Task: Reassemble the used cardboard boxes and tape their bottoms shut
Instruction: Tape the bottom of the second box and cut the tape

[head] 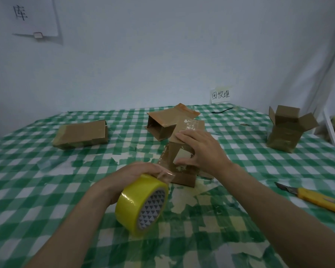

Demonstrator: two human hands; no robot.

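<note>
A small brown cardboard box [179, 157] stands in the middle of the checked table, old tape scraps on its top and side. My right hand [203, 149] grips it from the right, fingers over its top flap and thumb on the near side. My left hand [135, 174] holds a yellow tape roll [141, 204] just in front of the box, fingers curled over the roll's top. A short clear strip of tape [165, 176] runs from the roll toward the box's base.
A flattened box [81, 135] lies at the left. An open box [162, 122] lies on its side behind the held one. An upright box [286, 130] with open flaps stands at the right. A yellow utility knife [315, 199] lies near the right edge.
</note>
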